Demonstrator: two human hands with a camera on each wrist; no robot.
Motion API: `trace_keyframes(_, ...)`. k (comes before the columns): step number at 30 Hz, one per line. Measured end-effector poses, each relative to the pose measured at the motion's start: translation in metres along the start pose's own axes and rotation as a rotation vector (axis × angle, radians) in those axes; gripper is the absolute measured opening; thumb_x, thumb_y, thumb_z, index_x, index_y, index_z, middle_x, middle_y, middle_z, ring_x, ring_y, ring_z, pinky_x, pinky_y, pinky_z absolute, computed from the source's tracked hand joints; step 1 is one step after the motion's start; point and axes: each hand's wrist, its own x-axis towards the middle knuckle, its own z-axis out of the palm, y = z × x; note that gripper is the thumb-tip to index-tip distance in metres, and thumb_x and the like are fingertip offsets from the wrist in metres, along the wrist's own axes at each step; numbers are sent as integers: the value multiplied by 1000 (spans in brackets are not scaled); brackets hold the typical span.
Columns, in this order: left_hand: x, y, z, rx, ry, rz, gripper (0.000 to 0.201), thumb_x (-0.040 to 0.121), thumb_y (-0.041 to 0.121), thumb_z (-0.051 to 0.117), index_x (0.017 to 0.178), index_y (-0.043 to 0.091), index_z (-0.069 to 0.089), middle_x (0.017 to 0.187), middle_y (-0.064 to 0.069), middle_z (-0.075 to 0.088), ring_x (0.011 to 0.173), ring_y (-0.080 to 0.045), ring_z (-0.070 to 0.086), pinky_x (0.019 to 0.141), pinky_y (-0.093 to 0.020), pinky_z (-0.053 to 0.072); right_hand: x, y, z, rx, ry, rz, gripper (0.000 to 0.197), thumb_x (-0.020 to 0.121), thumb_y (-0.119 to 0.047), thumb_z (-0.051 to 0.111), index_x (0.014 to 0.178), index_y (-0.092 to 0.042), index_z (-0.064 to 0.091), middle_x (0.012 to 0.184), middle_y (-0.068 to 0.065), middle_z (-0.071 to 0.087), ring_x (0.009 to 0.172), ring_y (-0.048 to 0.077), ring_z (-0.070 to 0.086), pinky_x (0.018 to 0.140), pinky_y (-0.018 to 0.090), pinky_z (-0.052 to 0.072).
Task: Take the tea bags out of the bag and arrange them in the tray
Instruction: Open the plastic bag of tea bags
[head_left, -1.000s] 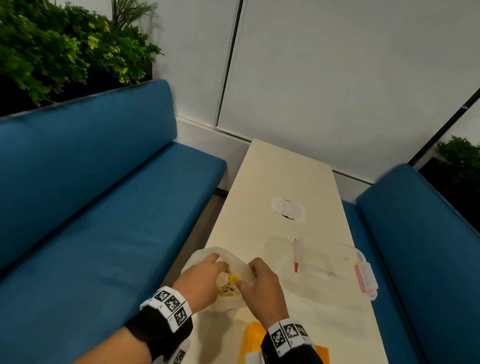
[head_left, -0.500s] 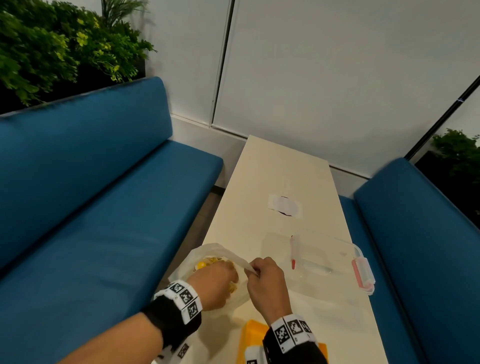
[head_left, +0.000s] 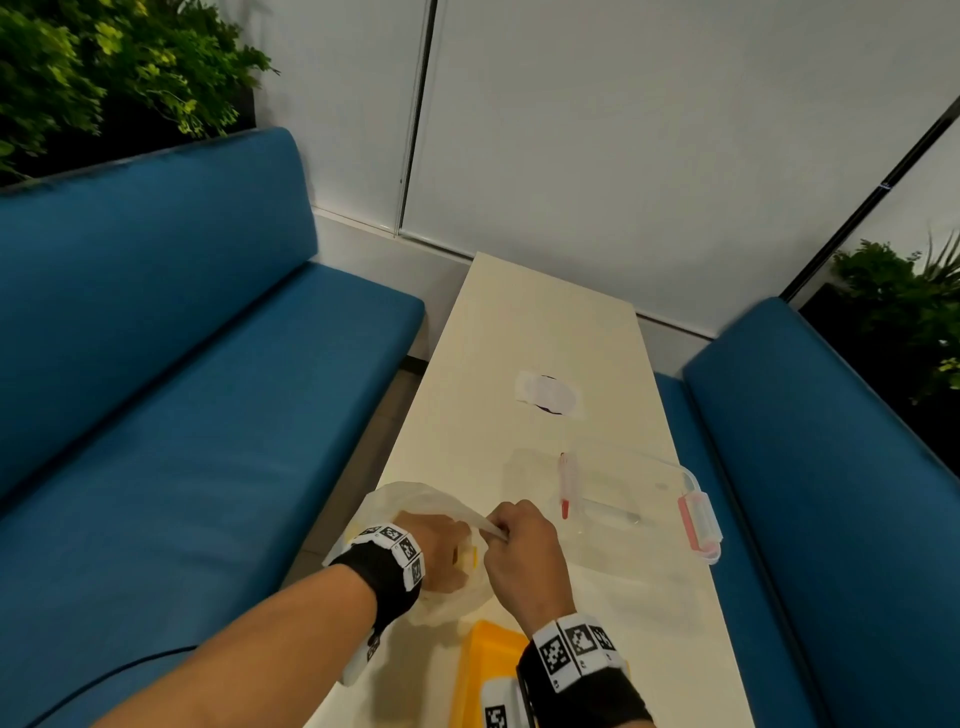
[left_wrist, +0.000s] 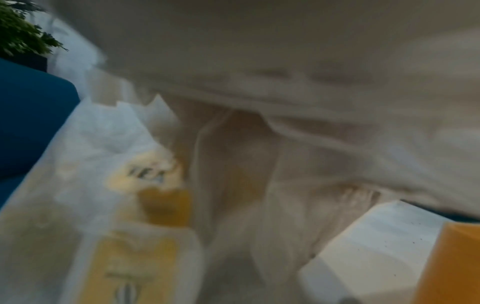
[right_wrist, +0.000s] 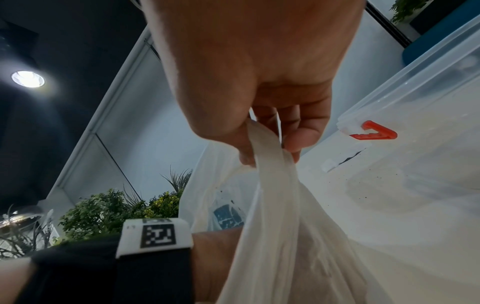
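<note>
A thin white plastic bag (head_left: 410, 501) lies at the table's near left edge. My left hand (head_left: 449, 545) is pushed into its mouth, and the fingers are hidden inside. A yellow tea bag (head_left: 467, 557) shows beside that hand. The blurred left wrist view looks into the bag at yellow tea bags (left_wrist: 149, 174) marked TEA. My right hand (head_left: 501, 532) pinches the bag's handle (right_wrist: 270, 156) between thumb and fingers and holds it up. The clear tray (head_left: 628, 488) with pink latches (head_left: 698, 525) stands just right of my hands.
A yellow-orange box (head_left: 488, 660) sits at the table's near edge, under my right wrist. A white sticker (head_left: 548, 395) is further up the narrow cream table (head_left: 545, 322). Blue sofas (head_left: 182, 415) flank both sides. Plants stand behind them.
My left hand has gone from the bag's rim down into the bag. My right hand has taken the bag's handle and drawn it up and to the right.
</note>
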Motion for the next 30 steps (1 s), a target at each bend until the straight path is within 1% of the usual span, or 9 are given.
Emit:
trace_keyframes(2,2,0,2,13,-22,-10,35,88,37,58,120,24,64,109,2,69,100,-25,67,79,-35,50,-1,-2,0,-2,-4,4,19,89,-7,48,88,-19,63,94,-4,53,79,13,55,68,27,50)
trace_keyframes(5,2,1,2,43,0,10,33,92,30,64,123,23,59,119,-2,68,106,-27,66,87,-38,52,-3,-5,-1,11,-5,12,19,89,-7,49,89,-19,63,95,-4,53,80,14,55,72,31,52)
trace_keyframes(10,4,4,6,181,-4,36,57,89,28,71,141,26,48,137,-3,59,125,-32,58,100,-50,47,-6,-12,-7,39,-3,-4,14,91,-14,51,92,-16,65,97,-2,54,83,15,56,76,30,51)
trace_keyframes(14,4,6,10,236,25,45,59,87,24,74,141,20,49,131,-6,63,119,-32,62,98,-48,51,-9,-15,-8,46,-14,8,13,91,-17,51,91,-16,64,97,-2,54,83,16,56,77,32,51)
trace_keyframes(18,8,8,14,273,33,82,68,88,16,74,148,17,41,143,-8,53,129,-34,55,103,-49,49,-9,-15,-11,16,4,11,15,91,-13,49,92,-17,64,97,-3,53,83,16,56,76,33,52)
trace_keyframes(24,12,7,21,166,40,58,50,97,7,62,144,7,48,143,-11,54,127,-33,56,99,-42,50,-11,-11,-18,15,27,29,11,92,-17,53,92,-16,64,97,-2,55,82,16,56,74,31,52)
trace_keyframes(26,13,7,20,140,59,72,39,103,12,52,142,7,49,141,-14,56,121,-31,58,99,-39,47,-10,-7,-19,40,40,47,11,91,-16,54,93,-15,65,97,-1,56,82,15,57,75,30,52)
trace_keyframes(28,14,3,19,108,82,123,40,106,19,44,145,9,49,148,-15,52,127,-32,53,105,-40,41,-7,-3,-18,65,52,72,13,90,-11,53,91,-14,65,96,0,58,82,14,57,72,26,50)
trace_keyframes(30,13,1,12,133,114,171,33,106,25,44,135,12,55,134,-14,59,121,-31,57,102,-39,43,-2,0,-16,80,64,96,17,88,-6,50,88,-15,65,95,1,60,81,14,57,65,20,45)
